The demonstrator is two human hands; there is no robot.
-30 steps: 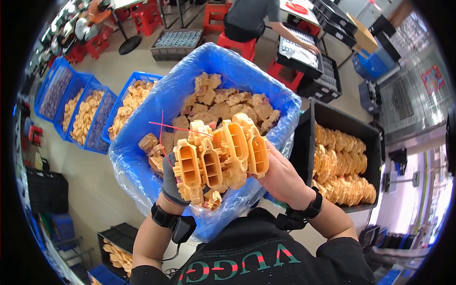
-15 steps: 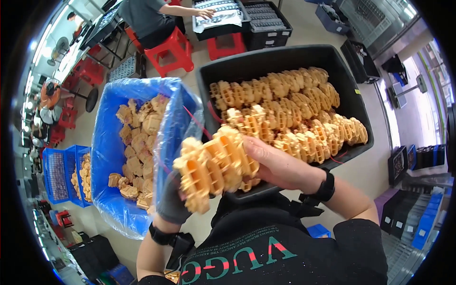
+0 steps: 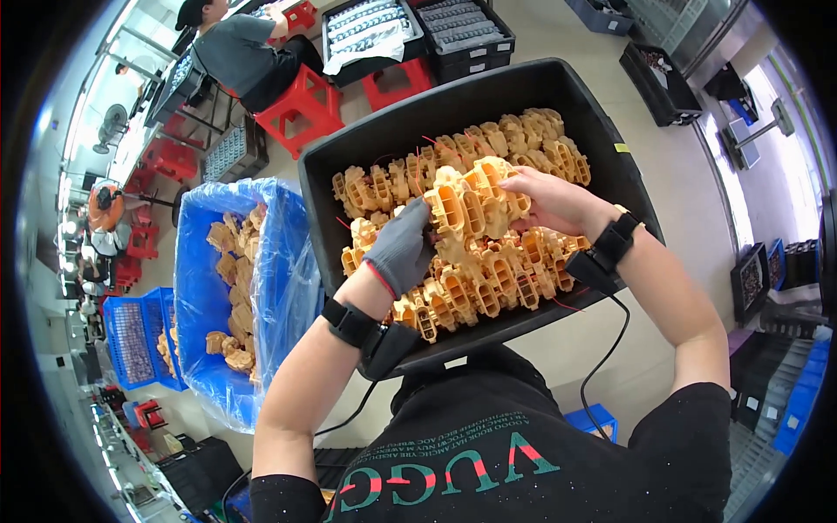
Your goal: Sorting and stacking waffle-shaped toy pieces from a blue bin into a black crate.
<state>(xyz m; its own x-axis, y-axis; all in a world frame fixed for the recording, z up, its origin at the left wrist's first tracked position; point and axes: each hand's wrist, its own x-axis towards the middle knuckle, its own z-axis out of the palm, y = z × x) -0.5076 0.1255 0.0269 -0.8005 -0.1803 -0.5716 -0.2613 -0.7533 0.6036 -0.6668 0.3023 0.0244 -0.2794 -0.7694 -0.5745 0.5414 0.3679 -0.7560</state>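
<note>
A short row of yellow-tan moulded plastic parts (image 3: 478, 202), with slotted openings, is squeezed end to end between my two hands. My left hand (image 3: 403, 251), in a grey glove, presses on the row's left end. At the opposite end my bare right hand (image 3: 554, 199) closes on it, its fingers partly hidden behind the parts. Beneath them is a large black tub (image 3: 615, 109), where more parts of the same kind (image 3: 488, 283) stand in rows. Thin red strands lie among these rows. Whether the held row touches the parts below is hard to see.
On the left stands a blue bin (image 3: 193, 296) lined with clear plastic, with loose tan parts (image 3: 234, 288) inside. Smaller blue baskets (image 3: 131, 336) are beyond it. A person (image 3: 235, 52) sits on a red stool (image 3: 299, 106) at the far left, near stacked black trays (image 3: 466, 39).
Both hands have carried the row of parts right and away from me, from between bin and tub to over the tub's rows. The view has shifted; the seated person's arm has drawn back from the tray.
</note>
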